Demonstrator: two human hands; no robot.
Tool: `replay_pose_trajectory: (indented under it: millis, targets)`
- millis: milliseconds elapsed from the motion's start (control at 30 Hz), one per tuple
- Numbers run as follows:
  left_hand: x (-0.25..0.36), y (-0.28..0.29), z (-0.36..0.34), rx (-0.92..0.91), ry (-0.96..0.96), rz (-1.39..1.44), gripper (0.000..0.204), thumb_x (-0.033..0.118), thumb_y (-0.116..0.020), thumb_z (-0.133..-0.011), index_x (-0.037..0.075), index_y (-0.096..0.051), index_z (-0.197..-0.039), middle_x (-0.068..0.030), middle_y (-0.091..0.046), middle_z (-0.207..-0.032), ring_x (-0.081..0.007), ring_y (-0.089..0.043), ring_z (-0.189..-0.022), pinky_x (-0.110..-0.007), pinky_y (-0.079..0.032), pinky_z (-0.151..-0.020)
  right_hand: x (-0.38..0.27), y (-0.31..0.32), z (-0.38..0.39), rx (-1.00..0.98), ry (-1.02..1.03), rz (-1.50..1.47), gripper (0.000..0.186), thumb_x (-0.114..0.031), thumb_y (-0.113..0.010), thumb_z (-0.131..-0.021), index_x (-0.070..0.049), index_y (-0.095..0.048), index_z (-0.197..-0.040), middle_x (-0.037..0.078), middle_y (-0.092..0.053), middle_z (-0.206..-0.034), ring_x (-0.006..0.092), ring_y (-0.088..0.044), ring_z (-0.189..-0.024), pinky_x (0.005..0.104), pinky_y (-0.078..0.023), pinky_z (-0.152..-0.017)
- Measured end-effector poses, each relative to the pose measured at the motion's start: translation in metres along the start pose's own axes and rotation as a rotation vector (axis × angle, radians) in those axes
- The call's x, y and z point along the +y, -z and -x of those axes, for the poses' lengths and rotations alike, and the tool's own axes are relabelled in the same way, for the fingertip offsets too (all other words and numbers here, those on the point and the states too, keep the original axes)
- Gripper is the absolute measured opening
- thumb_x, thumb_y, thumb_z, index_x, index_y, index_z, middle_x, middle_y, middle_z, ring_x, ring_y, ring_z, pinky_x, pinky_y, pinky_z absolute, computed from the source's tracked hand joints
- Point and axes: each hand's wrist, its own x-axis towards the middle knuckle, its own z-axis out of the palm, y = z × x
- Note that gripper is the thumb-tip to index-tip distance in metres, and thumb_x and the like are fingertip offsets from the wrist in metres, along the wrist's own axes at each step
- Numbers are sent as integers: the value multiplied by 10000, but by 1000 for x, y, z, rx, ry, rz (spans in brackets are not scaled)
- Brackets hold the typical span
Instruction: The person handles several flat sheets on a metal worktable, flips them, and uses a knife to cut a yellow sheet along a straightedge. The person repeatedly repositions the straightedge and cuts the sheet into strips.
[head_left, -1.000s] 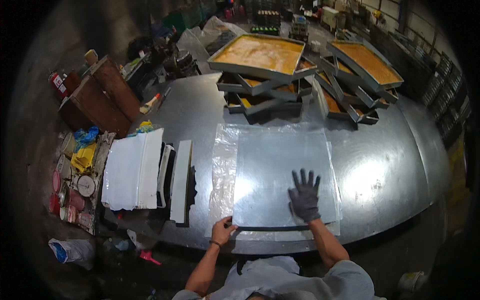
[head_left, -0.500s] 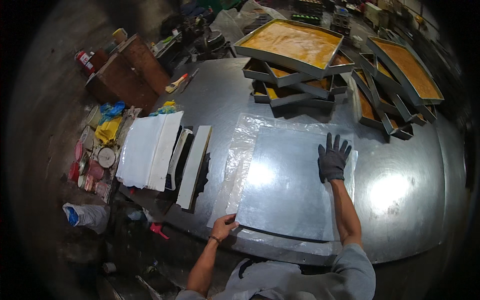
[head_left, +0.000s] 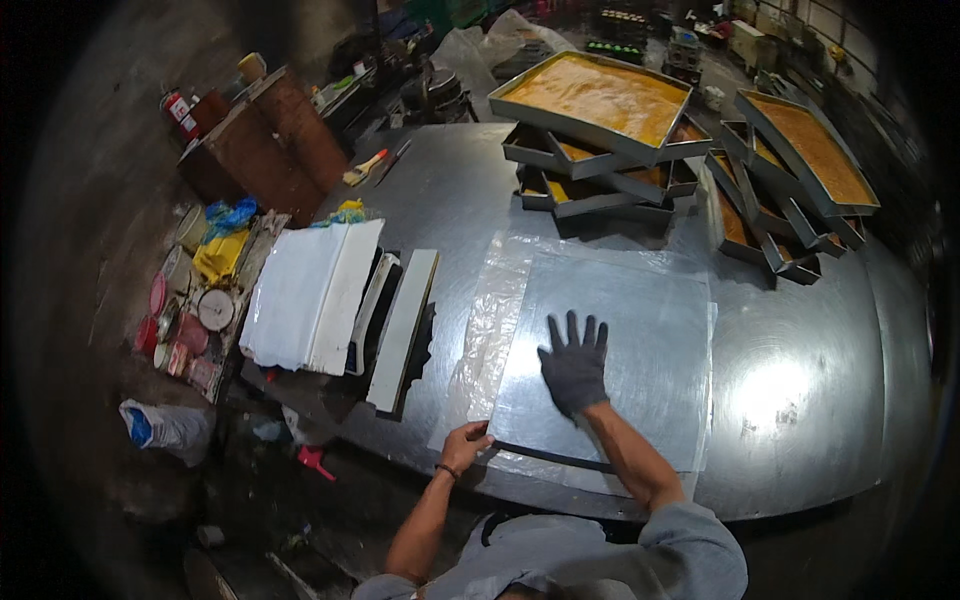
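1. The clear plastic sheet (head_left: 600, 350) lies flat on the metal table (head_left: 800, 400), its long edge running left to right.
2. The left hand (head_left: 466, 445) pinches its near left corner, fingers clenched.
3. The gloved right hand (head_left: 575, 365) rests on its middle, fingers spread flat.

Trays (head_left: 600, 110) behind sheet (head_left: 610, 350) (on table (head_left: 800, 400)).

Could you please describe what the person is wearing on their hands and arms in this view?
The right hand wears a dark, close-fitting glove that covers all the fingers. The left hand is bare, with a thin dark band around its wrist. Both forearms are bare; grey sleeves are pushed up to about the elbows.
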Motion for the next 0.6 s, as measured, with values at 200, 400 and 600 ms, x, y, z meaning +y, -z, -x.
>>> replay_pose_trajectory:
  millis: [200, 400, 600]
  targets:
    - [4, 3, -8, -32, 23, -54, 476, 149, -813, -859, -10, -679, -1287, -112, -744, -1152, -189, -697, -1025, -314, -551, -892, -40, -6, 60, -123, 25, 15, 598, -481, -497, -1012, -171, -478, -1524, 190, -430, -1572, 453, -335, -1470, 634, -122, -1224]
    - [13, -5, -20, -82, -46, -11, 477, 123, -813, -855, -13, -670, -1289, -116, -733, -1108, -188, -696, -921, -313, -567, -825, -25, 2, 97, -272, -22, 11, 607, -406, -466, -1023, -146, -404, -1568, 230, -364, -1610, 484, -265, -1503, 643, -74, -1226]
    - [-1, 3, -25, -132, -102, -99, 530, 88, -816, -844, 16, -642, -1339, -147, -717, -1142, -209, -690, -1011, -318, -579, -835, 41, 18, 133, -114, -406, 225, 638, -388, -536, -995, -164, -397, -1576, 189, -376, -1614, 439, -291, -1503, 604, -95, -1243]
